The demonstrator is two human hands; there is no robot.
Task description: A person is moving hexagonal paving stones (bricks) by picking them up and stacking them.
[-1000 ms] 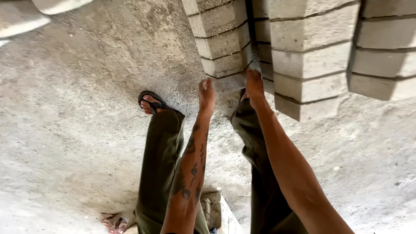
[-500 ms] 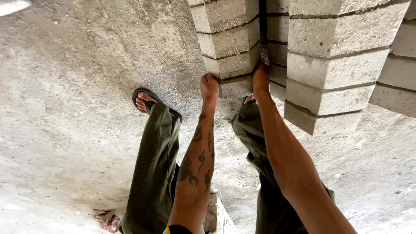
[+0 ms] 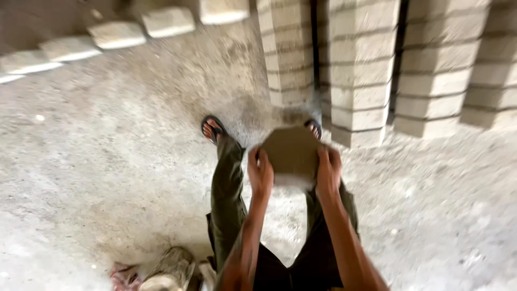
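Head view: your left hand [image 3: 260, 173] and right hand [image 3: 328, 171] grip a grey hexagonal paving block [image 3: 291, 153] by its sides, lifted clear of the block stacks [image 3: 361, 70] ahead; it has yet to be set down anywhere.

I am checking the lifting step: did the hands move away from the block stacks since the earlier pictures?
Yes. Both hands, left hand and right hand, pulled back from the stacked blocks, now gripping a paving block.

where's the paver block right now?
In the head view, centre frame: the hexagonal block is held between the left hand and right hand, above the feet, before the block stacks.
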